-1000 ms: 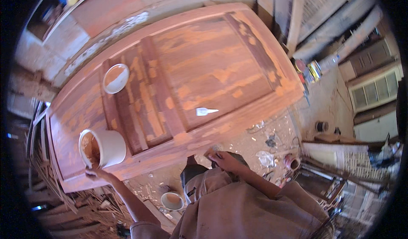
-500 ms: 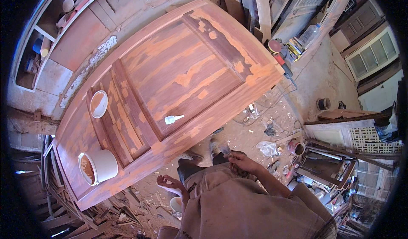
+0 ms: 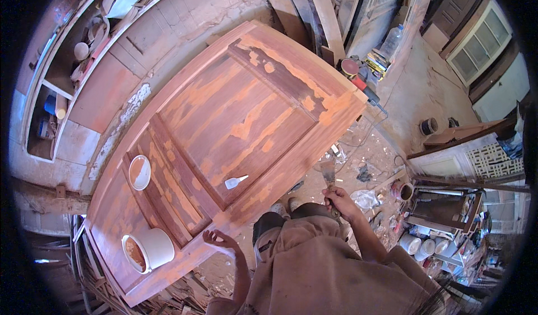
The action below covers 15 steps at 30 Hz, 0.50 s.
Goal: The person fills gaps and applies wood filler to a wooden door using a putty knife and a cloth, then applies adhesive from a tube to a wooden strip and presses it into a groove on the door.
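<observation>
At the left, a white plastic bucket (image 3: 159, 246) with orange-brown filler inside stood upright on the near left end of the panelled wooden door (image 3: 224, 122). It had probably been set there to stay within the left arm's reach. Farther off, a round white lid (image 3: 136, 168) smeared with the same paste lay on a crosswise rail, likely so that its coated face would not soil the wood.

The left hand (image 3: 220, 240) was empty, its fingers loosely curled, beside the door's near edge. Right of it, a white nozzle bottle (image 3: 236, 182) lay on its side on the large panel; lying flat, it seemed unlikely to tip.

The right hand (image 3: 340, 201), well apart from the left, was clamped round the handle of a putty knife (image 3: 328, 173). The blade pointed away from the body, towards the door's near edge, a hold that presumably left it free to work. At the far right, a red-and-grey power tool (image 3: 358, 81) sat by the door's corner.

A second earlier the left hand had been at the bucket's rim; now it was clear of it. The right hand, formerly close to the lap, had reached farther out.
</observation>
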Each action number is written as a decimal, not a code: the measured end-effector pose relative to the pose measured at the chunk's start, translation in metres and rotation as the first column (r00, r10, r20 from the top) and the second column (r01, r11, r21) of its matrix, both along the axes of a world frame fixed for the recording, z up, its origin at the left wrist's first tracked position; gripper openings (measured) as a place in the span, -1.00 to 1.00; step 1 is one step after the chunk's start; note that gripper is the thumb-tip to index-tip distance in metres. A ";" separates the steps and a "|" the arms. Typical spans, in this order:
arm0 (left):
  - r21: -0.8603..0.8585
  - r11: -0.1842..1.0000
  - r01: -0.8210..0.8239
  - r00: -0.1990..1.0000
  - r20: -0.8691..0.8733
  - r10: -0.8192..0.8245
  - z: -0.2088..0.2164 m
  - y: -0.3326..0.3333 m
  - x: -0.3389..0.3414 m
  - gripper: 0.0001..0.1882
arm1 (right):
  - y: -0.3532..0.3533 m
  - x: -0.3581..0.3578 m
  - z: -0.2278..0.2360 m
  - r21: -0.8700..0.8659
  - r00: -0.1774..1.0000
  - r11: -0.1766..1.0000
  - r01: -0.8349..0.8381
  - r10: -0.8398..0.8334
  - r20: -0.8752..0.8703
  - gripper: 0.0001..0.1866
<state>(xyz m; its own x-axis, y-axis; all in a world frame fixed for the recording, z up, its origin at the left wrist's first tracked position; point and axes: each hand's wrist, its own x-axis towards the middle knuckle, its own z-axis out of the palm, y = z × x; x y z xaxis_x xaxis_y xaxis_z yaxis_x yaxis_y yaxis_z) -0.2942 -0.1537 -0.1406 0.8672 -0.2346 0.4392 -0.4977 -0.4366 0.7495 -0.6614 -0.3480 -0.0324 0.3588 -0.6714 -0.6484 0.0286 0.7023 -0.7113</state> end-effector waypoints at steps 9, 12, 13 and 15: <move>0.018 0.906 0.423 0.903 -0.098 -0.419 0.017 -0.091 -0.032 -0.60 | 0.030 -0.002 -0.023 -0.104 0.951 0.986 0.131 -0.155 -0.267 -0.70; 0.119 0.880 0.460 0.888 -0.057 -0.456 0.025 -0.129 -0.034 -0.56 | 0.029 0.002 -0.039 -0.081 0.942 0.982 0.169 -0.185 -0.278 -0.72; 0.123 0.866 0.486 0.874 -0.064 -0.481 0.031 -0.145 -0.039 -0.54 | 0.026 0.000 -0.044 -0.100 0.943 0.973 0.209 -0.228 -0.241 -0.72; 0.133 0.861 0.491 0.871 -0.086 -0.483 0.032 -0.167 -0.044 -0.52 | 0.009 0.000 -0.039 -0.104 0.935 0.978 0.179 -0.203 -0.290 -0.72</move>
<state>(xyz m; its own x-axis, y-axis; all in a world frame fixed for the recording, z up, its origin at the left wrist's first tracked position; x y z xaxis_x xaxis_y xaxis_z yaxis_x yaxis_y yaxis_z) -0.3386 -0.3210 -0.1082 0.6451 -0.6903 0.3276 -0.6401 -0.2539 0.7251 -0.6617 -0.3389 -0.0718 0.0175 -0.7591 -0.6507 -0.0640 0.6487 -0.7584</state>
